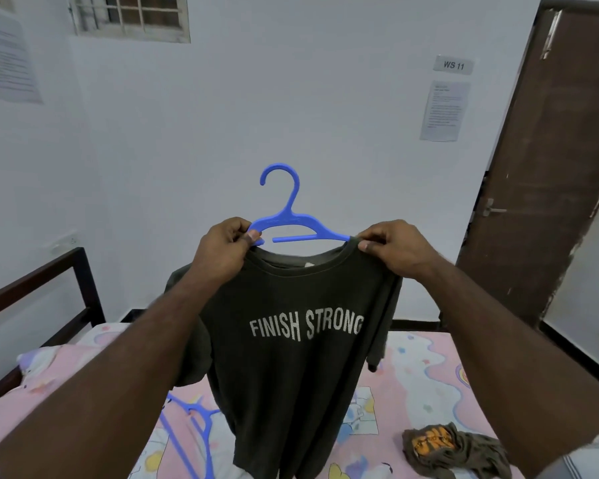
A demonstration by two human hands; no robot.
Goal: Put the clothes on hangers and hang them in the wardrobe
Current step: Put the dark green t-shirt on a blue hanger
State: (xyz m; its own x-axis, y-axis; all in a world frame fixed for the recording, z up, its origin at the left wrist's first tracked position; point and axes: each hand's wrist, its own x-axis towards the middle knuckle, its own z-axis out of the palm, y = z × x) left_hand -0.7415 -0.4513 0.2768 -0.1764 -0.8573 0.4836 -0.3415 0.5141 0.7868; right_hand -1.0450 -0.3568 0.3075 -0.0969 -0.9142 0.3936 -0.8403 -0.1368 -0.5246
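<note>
I have the dark T-shirt [291, 326] held up in the air over the bed [429, 368], its "FINISH STRONG" print facing me. The blue hanger [291, 219] sits in the neck opening, hook standing above the collar. My left hand [222, 250] pinches the shirt's left shoulder together with that end of the hanger; my right hand [391, 248] pinches the collar edge at the other shoulder, where the hanger arm goes under the cloth. I judge the step in hand to be seating the shirt on the hanger, nearly done. Next the shoulders want settling evenly, then a grip on the hook to carry it to the wardrobe, which I cannot see here. Below the shirt, spare blue hangers [191, 433] and a crumpled garment [453, 447] lie on the bed.
</note>
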